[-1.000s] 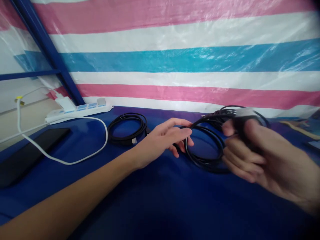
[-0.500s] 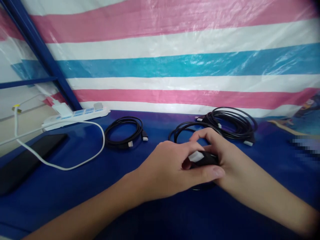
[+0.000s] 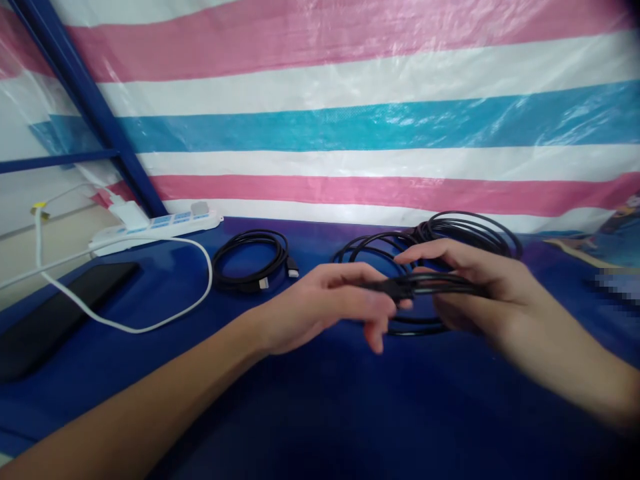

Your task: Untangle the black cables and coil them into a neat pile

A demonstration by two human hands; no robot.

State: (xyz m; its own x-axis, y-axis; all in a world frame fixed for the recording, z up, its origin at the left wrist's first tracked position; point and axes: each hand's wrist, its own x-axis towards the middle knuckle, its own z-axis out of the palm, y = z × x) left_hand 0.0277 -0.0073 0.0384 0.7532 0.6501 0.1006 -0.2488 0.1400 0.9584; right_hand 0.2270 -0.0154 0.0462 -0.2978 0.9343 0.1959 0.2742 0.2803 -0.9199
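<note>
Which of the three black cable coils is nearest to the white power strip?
The leftmost coil, beside the white cable, with two plugs showing. The middle coil touches the left hand; the far coil lies behind the right hand.

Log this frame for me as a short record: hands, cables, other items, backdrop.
Left hand: pinching a black connector
Right hand: black cable strands run between thumb and fingers; grip firmness unclear
Other black coils: one left of the hands, one behind the right hand
Far left: white power strip, white cable
Backdrop: striped sheet
</note>
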